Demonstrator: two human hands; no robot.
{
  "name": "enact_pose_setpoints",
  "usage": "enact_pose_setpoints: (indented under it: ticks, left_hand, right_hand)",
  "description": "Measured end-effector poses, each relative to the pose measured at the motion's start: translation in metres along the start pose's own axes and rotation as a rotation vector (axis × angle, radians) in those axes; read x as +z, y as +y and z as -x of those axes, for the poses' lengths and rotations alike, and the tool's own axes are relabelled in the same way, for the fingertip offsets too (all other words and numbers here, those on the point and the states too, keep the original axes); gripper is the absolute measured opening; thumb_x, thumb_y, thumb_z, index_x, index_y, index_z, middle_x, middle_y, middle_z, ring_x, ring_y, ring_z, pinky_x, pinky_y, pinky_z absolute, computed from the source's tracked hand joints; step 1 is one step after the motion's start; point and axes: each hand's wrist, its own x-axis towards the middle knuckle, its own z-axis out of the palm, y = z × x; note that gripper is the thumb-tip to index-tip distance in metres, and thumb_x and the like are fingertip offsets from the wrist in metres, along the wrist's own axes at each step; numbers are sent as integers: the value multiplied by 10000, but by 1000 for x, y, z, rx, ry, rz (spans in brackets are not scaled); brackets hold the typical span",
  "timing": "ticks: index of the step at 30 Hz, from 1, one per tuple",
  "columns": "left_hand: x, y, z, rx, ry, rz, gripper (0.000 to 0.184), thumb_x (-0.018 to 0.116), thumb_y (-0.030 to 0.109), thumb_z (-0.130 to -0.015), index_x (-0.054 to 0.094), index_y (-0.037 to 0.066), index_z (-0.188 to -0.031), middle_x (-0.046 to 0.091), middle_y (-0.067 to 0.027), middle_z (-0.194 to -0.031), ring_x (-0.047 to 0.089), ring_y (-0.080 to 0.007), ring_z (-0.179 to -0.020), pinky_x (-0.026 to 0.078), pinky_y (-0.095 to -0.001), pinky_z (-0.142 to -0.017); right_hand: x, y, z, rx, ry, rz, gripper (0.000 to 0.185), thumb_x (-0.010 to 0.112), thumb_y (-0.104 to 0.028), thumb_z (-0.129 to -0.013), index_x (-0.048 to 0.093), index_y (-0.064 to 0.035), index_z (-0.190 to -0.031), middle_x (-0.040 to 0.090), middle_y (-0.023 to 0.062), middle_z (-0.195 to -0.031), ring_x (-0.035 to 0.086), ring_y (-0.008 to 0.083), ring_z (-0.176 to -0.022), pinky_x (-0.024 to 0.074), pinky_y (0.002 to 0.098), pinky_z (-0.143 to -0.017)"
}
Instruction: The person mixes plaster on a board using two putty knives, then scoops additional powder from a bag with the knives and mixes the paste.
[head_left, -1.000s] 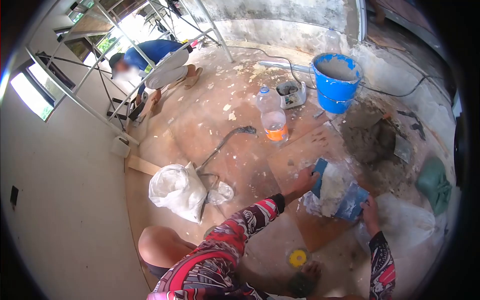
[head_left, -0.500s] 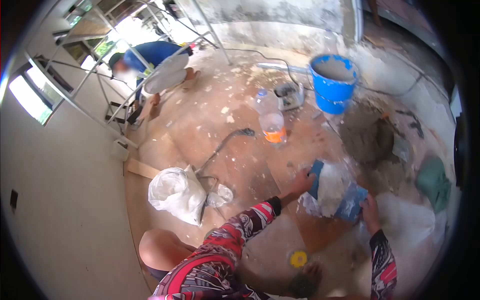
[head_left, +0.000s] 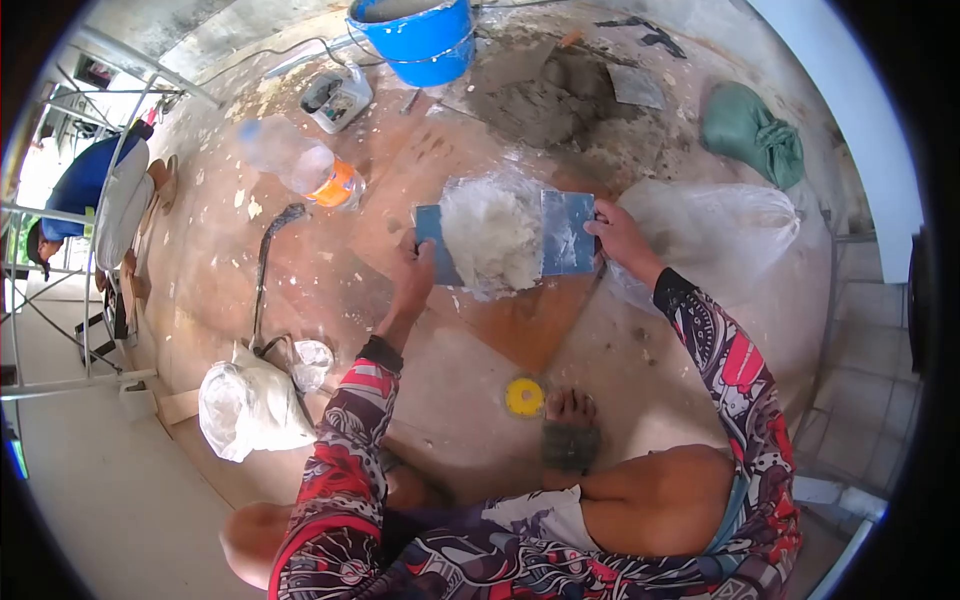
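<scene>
Gripping one blue blade per hand: left hand (head_left: 413, 268) closed on the left blade (head_left: 429, 224), right hand (head_left: 613, 232) closed on the right blade (head_left: 570, 232). Pale pile (head_left: 490, 232) sits mid-frame between them, just above center: right of left hand, left of right hand. Pile has no clear long axis; both blades run roughly up-down in frame. Left fingers sit nearer the pile; right blade shows more bare face. Brown board (head_left: 525, 330) shows below. Pile's underside hidden, can't tell what bears it.
</scene>
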Motion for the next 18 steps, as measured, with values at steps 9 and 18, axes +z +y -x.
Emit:
enact_pose_setpoints:
  ticks: [9, 18]
  left_hand:
    - [33, 35, 1, 113, -62, -223, 211, 547, 185, -951, 566, -22, -918, 552, -168, -687, 527, -237, -600, 439, -410, -586]
    - [68, 44, -24, 211, -1, -246, 217, 554, 172, -934, 538, -37, -877, 555, -241, -669, 528, -302, -562, 447, -442, -576]
  right_hand:
    - [-4, -17, 6, 104, 10, -85, 136, 623, -81, -926, 597, 25, -1008, 633, 78, -783, 636, 171, -584, 552, 334, -464]
    - [-6, -15, 7, 72, 54, -44, 156, 614, -75, -924, 594, 46, -1020, 671, 126, -820, 678, 209, -578, 562, 354, -464]
